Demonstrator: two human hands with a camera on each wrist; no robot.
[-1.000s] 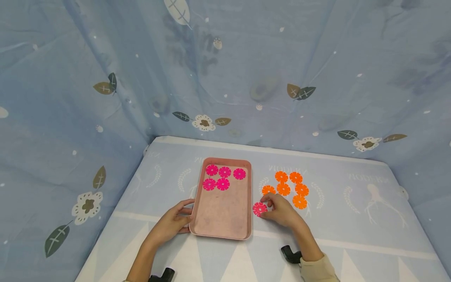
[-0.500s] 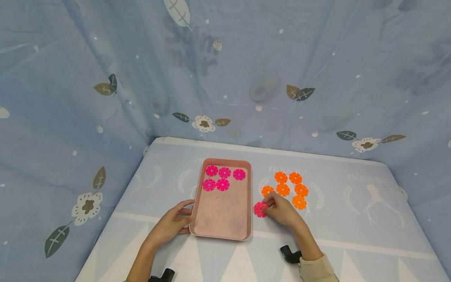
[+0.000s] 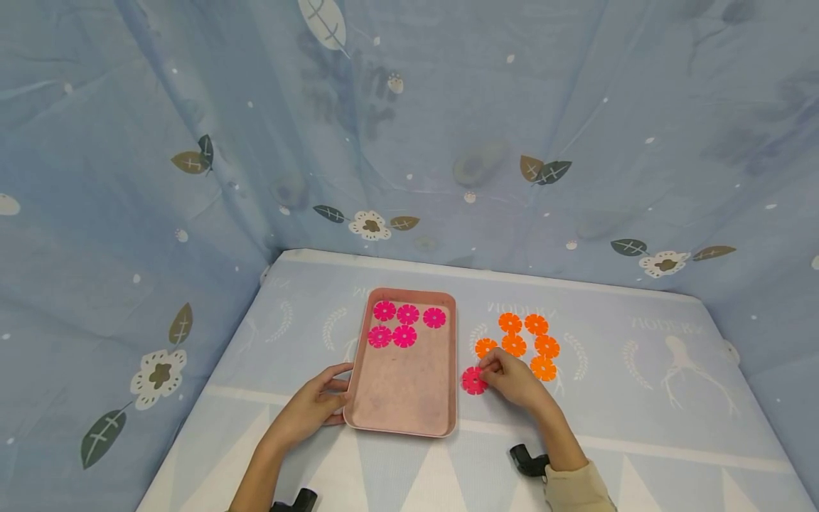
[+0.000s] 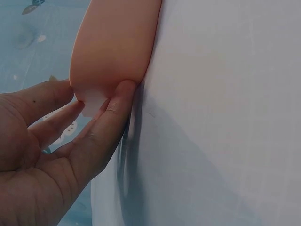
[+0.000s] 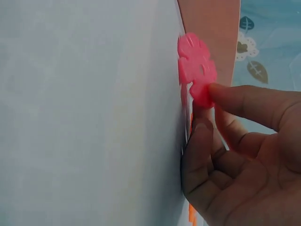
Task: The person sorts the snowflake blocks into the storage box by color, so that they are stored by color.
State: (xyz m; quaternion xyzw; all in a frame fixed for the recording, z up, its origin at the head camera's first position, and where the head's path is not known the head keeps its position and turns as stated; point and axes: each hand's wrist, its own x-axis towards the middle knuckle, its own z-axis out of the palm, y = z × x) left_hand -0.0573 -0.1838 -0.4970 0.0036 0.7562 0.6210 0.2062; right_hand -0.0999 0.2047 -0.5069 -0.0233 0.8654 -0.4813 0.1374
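The right hand point(image 3: 514, 377) pinches the rim of a bright pink snowflake building disc point(image 3: 473, 381) just right of the pink tray point(image 3: 403, 405). In the right wrist view the pink disc point(image 5: 190, 61) tilts up from thumb and finger, slots and centre hole visible. The left hand point(image 3: 312, 404) touches the tray's left side near its front corner, fingers spread. Up close in the left wrist view, its fingertips point(image 4: 126, 87) meet the tray's outer wall point(image 4: 113, 42). Inside the tray, several pink snowflake discs point(image 3: 404, 336) lie flat in two rows at the far end.
Several orange snowflake discs point(image 3: 514, 345) lie on the patterned tablecloth point(image 3: 627, 398) beyond and right of the right hand. One orange disc point(image 3: 485, 347) is close to its fingertips. Blue printed fabric point(image 3: 409, 142) hangs behind the table. Black wrist devices point(image 3: 528, 461) sit beside the forearms.
The right hand's thumb and fingers have drawn together on the pink disc's right edge, and the disc has shifted slightly right. The left hand and the tray stay put.
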